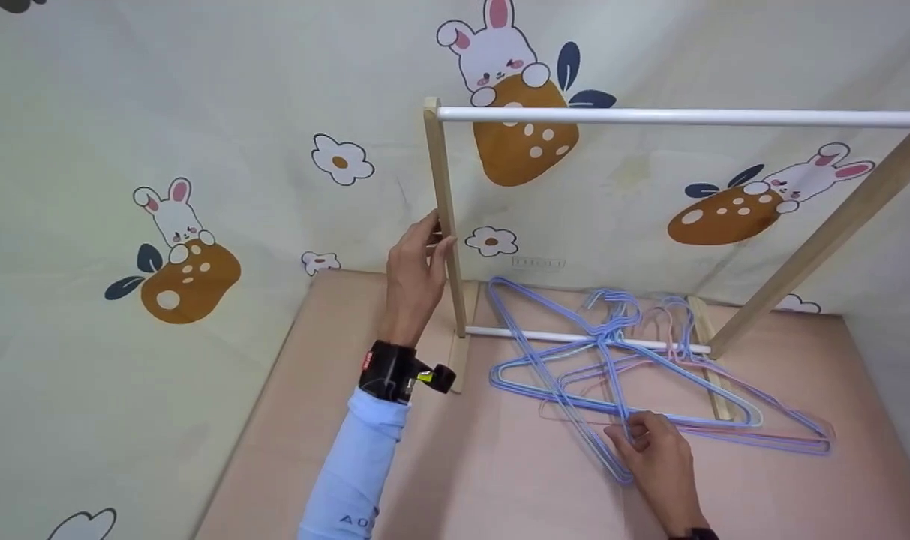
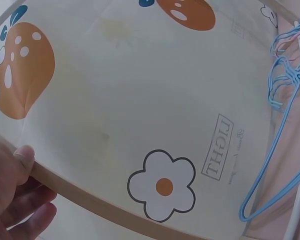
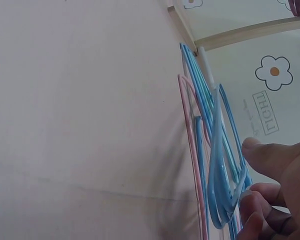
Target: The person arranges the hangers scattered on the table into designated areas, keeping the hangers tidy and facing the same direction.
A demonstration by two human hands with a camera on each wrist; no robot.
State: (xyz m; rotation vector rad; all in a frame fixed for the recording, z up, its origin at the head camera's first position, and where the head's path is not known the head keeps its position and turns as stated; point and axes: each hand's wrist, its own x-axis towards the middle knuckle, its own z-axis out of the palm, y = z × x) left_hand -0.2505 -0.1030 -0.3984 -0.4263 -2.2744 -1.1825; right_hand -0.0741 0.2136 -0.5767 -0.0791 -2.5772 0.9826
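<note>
Gripping the rack's post (image 1: 445, 225) with left hand (image 1: 413, 281), fingers curled round it. Pinching blue hangers (image 1: 575, 375) with right hand (image 1: 653, 454); pile lying just ahead on the table (image 1: 349, 420).

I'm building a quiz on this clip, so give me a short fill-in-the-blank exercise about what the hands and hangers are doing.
1. The left hand grips the rack's wooden ____.
2. The right hand pinches a ____ wire hanger from the pile.
3. The hangers lie on the pink surface across the rack's lower white ____.
4. The top rail carries ____ hangers.

Missing words: upright; blue; bar; no
</note>
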